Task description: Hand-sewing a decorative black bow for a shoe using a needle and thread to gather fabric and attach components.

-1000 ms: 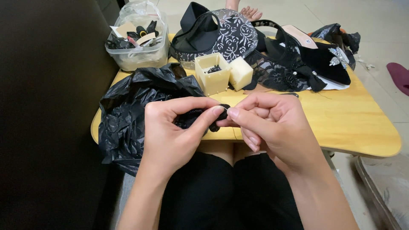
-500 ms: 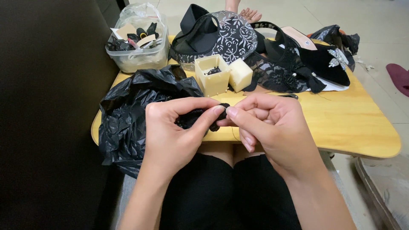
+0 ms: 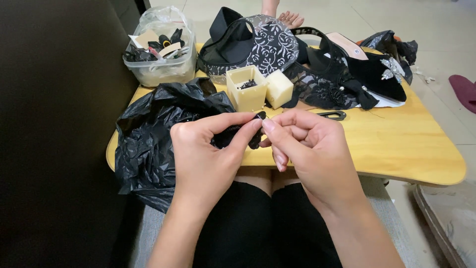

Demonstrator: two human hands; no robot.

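Black trim piece (image 3: 238, 136) pinched between left hand (image 3: 208, 154) and right hand (image 3: 307, 149) fingertips above table (image 3: 396, 149) edge; lies roughly left-right, mostly under left thumb, probably fabric; plastic bag (image 3: 153, 129) just left

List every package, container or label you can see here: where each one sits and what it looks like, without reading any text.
Clear plastic tub: table's far left corner, rectangular, holding black and tan bits.
Black plastic bag: table's left edge, crumpled and glossy.
Cream box: centre, square, open, dark bits inside.
Cream lid: beside the box, to its right.
Insole label: small, white, in the black shoe.
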